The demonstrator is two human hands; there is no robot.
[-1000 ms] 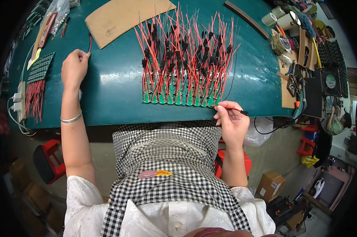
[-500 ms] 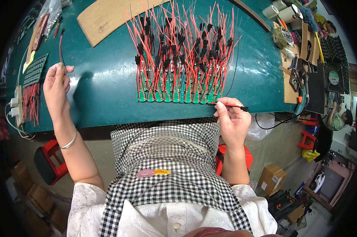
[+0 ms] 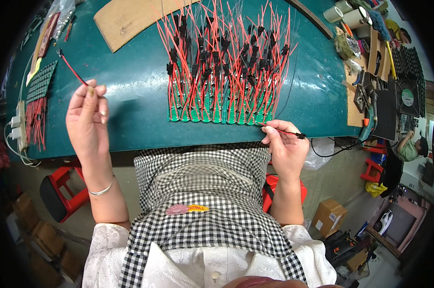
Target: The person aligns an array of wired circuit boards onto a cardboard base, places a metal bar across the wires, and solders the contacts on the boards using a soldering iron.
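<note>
My left hand [image 3: 88,115] pinches the lower end of a red-and-black wire lead [image 3: 73,70]; its black connector points up and away, above the table. My right hand [image 3: 288,146] grips a second wire lead [image 3: 298,135] at the front edge of the table, with the black connector sticking out to the right. That lead's other end reaches the near right corner of a panel of green circuit boards [image 3: 210,116]; whether it is joined there I cannot tell. Many red wires [image 3: 231,91] with black connectors rise from the boards in a dense bunch.
A green-topped table [image 3: 130,110] spreads under everything. A tan board [image 3: 126,24] lies at the back. On the left are another wired panel [image 3: 42,84] and a power strip [image 3: 21,129]. Tools and tape rolls [image 3: 356,18] crowd the right. Red stools [image 3: 66,192] stand below.
My left hand has moved right and nearer to me, bringing its wire lead along. The right hand has shifted only slightly, and the wired panel sits a little differently in view.
</note>
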